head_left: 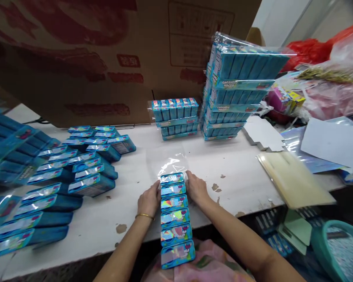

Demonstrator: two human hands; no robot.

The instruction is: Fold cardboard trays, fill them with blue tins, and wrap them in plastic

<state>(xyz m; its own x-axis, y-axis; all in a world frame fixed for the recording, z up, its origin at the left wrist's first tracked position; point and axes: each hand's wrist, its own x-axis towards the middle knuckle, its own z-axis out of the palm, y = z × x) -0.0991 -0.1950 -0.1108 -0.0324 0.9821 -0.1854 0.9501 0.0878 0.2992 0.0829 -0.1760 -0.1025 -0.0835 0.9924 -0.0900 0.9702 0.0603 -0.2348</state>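
A row of several small blue candy boxes [175, 219] runs from my lap over the near table edge. The far end of the row meets a clear plastic bag [170, 158] lying flat on the table. My left hand [149, 200], with a gold bangle at the wrist, is closed at the bag's mouth on the left of the row. On the right side, my right hand [197, 188] is closed at the bag's other edge, against the end boxes. Both sets of fingertips are partly hidden.
Loose blue boxes [91, 184] stand in groups at left, beside wrapped packs [11, 145]. Two stacks of wrapped packs, one short [176, 117] and one tall [235, 94], stand before a large carton [106, 58]. Plastic sheets [294, 178] lie right, above a teal basin [326, 243].
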